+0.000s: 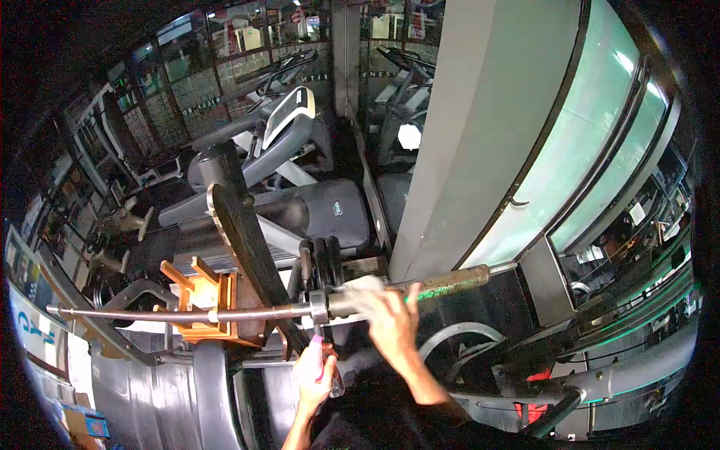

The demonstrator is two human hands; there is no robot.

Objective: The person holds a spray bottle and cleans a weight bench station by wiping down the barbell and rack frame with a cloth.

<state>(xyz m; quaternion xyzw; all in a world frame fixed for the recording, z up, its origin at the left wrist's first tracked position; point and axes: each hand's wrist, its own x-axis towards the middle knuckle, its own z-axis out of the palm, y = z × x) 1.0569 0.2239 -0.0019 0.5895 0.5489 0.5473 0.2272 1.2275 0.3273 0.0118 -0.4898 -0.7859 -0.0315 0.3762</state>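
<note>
A long metal barbell point(255, 314) lies across the view, its thick worn sleeve point(454, 282) at the right. My right hand point(394, 322) is on the sleeve near the collar, with a whitish cloth point(361, 297) under its fingers, blurred by motion. Just below the collar, my left hand point(315, 375) is closed around a spray bottle point(337, 384) with a pink and white top. The bottle is upright, and my fingers partly hide it.
Behind the bar stands a treadmill point(337, 214) with a console. A wooden stool-like piece point(244, 300) is at the left, beside a dark upright post point(251, 247). A grey column point(450, 150) rises at the right. A black padded bench point(212, 397) is below the bar.
</note>
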